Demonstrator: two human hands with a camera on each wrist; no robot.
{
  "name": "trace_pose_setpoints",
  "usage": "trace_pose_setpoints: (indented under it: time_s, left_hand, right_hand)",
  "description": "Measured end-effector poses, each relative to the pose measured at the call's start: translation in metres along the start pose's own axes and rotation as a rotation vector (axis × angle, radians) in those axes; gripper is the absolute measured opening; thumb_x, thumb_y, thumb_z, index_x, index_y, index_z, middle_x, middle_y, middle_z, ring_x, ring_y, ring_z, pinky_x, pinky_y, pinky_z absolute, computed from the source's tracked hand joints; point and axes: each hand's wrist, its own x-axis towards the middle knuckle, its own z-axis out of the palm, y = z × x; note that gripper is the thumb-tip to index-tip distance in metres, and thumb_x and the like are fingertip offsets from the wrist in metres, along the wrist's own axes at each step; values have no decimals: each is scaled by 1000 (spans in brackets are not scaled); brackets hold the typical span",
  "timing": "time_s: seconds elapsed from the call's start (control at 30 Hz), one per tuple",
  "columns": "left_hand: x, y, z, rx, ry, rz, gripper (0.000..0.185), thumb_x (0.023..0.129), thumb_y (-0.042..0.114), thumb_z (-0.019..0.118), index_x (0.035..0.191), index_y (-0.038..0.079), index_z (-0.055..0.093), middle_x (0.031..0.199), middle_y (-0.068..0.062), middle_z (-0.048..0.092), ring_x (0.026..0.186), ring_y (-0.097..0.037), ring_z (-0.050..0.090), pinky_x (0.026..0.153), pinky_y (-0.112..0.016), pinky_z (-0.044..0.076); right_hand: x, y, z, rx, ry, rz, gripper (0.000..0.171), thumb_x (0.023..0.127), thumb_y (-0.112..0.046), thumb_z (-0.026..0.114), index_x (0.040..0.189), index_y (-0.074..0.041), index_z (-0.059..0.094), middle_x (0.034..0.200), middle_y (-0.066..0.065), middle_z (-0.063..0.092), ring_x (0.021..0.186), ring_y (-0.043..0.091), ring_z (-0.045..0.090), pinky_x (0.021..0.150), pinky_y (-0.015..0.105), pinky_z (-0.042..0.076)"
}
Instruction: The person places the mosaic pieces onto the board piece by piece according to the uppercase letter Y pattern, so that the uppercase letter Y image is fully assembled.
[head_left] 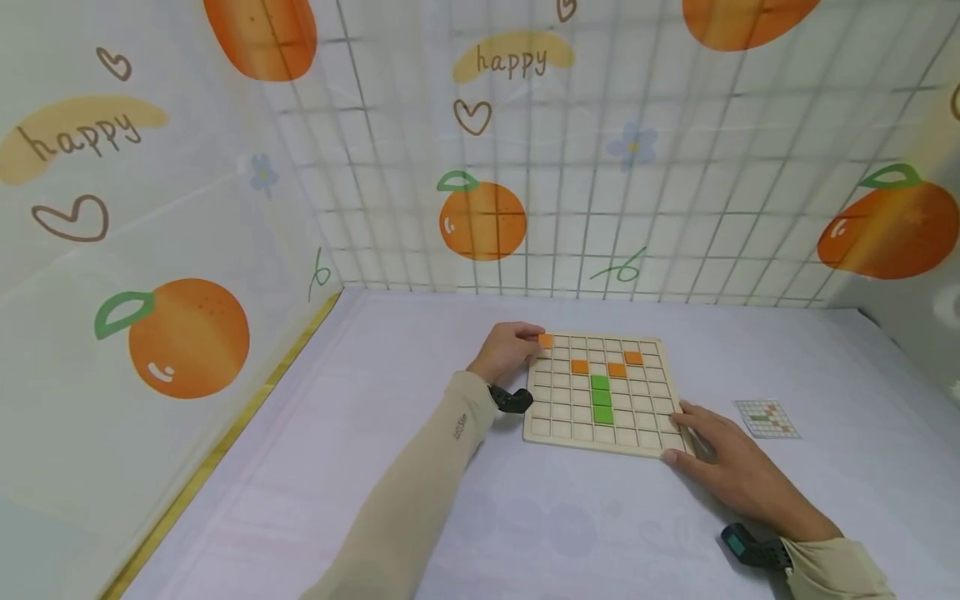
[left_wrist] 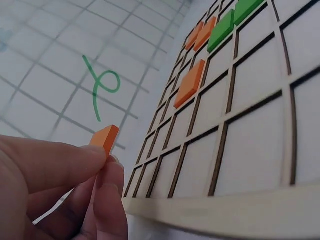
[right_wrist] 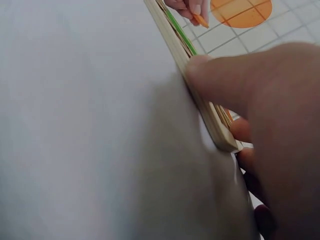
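Between thumb and fingers my left hand [head_left: 504, 354] pinches a small orange square tile [left_wrist: 103, 139], at the far left corner of a wooden grid board [head_left: 555, 428]. In the left wrist view the tile is held up beside the board, apart from its rim. My right hand [head_left: 731, 467] holds the board's near right corner, thumb on the front edge and fingers at the right side. On the board lie three green tiles [head_left: 602, 399] in a column, with one orange tile [head_left: 580, 367] at their upper left and two orange tiles [head_left: 633, 358] at their upper right.
A small printed card [head_left: 767, 419] with a coloured grid pattern lies right of the board. White cloth [head_left: 465, 533] covers the table. Behind and at the left stand curtains [head_left: 390, 167] printed with oranges; a yellow strip [head_left: 225, 450] runs along the left edge.
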Motion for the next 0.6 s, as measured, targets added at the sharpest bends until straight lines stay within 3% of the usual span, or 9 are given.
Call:
trace_pose_setpoints:
  time_s: [0.3,0.43,0.6]
  left_hand:
    - [5,7,7,118,-34,39,30,83,15,68,112,16,67,101,6,62,97,-11,54,87,-30,43]
    - [8,7,10,176,-30,28,29,82,15,68,111,15,67,96,7,62,95,-13,54,87,-32,43]
    - [12,3,14,277,-40,73,26,85,17,67,110,18,68,92,8,61,90,-11,55,82,-30,45]
  right_hand:
    - [1,1,-1,2,2,2,82,81,-61,57,137,-4,41,148,18,25,132,44,21,99,61,21]
    - [1,2,-1,8,2,-4,81,81,-60,57,138,-4,41,148,18,25,132,44,21,99,61,21]
    - [1,1,2,13,-3,14,82,81,-61,57,137,-5,41,148,18,25,132,44,21,99,62,20]
